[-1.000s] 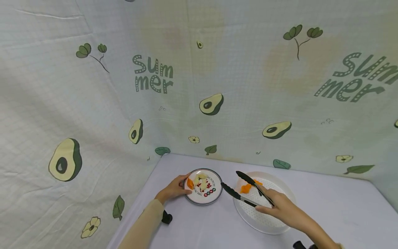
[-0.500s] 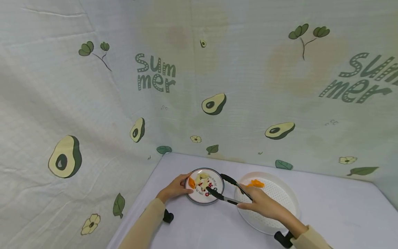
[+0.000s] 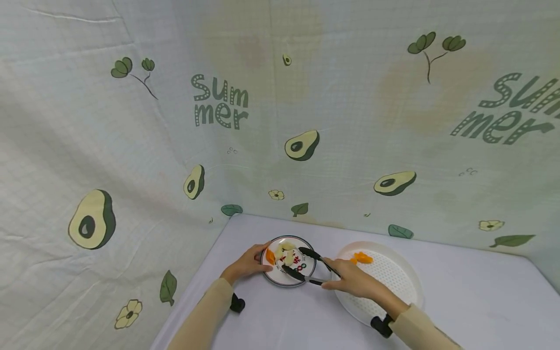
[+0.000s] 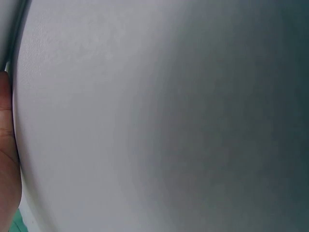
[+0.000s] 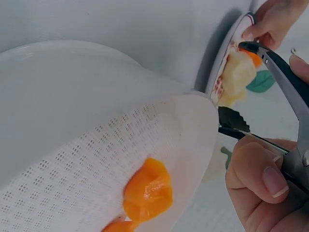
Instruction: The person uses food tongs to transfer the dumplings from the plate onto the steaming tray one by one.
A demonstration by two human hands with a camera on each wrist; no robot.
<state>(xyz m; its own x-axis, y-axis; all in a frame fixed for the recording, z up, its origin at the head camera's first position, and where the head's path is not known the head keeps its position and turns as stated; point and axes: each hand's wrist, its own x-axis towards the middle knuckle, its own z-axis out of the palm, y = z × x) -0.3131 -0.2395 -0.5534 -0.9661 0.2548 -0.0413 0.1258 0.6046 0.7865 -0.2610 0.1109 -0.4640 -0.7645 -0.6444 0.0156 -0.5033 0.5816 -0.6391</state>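
Tongs (image 3: 306, 266) have swung from the white tray (image 3: 393, 311) over the small plate (image 3: 284, 281), tips apart around pale fruit (image 3: 283, 251). Right hand (image 3: 352, 283) grips the handles; left hand (image 3: 247, 264) pinches the rim at 9 o'clock. Squeeze gently, lift level.

"Summer" printed twice on backdrop cloth (image 3: 131, 146): upper left, far right. Plate (image 3: 280, 279) print unreadable.
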